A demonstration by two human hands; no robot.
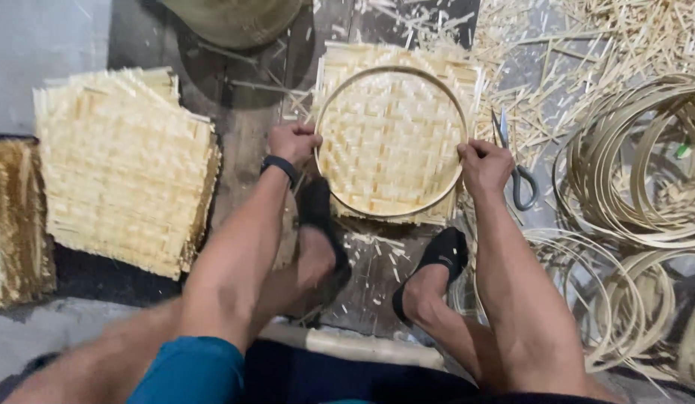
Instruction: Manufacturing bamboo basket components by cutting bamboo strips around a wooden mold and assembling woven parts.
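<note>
Currently we see both hands clamped on a round bamboo hoop [340, 93] that lies flat on a square woven mat [392, 138], approx. centre of view, on a dark floor [243, 127]. Left hand [293, 142] is closed on the hoop's left edge, knuckles up; a dark wristband [279, 166] sits on that wrist. Right hand [485, 166] is closed on the hoop's right edge, thumb over the rim. Mat corners stick out beyond the hoop on all sides.

Surroundings, as noted:
- Feet in black shoes: left shoe [317, 213] touches or overlaps the mat's lower-left edge; right shoe [441, 258] sits just below the mat, near its lower-right corner. We can't tell if it touches.
- Scissors [516, 168] w/ grey handles lie just beside the right hand, on its outer side, blades pointing away from us.
- Stack of woven mats [123, 164] lies left of the left arm, well apart from the hoop.
- Loose hoops [632, 164] piled at right, more below them near the right knee.
- Bamboo offcuts [579, 67] litter the floor top right; smaller bits lie between the feet.
- Greenish rounded item [235, 19] at top edge; kind unclear.
- Darker fibrous bundle [14, 221] at far left edge.

Obstructions: forearms and knees cover the lower floor; nothing lies on top of the mat inside the hoop.
</note>
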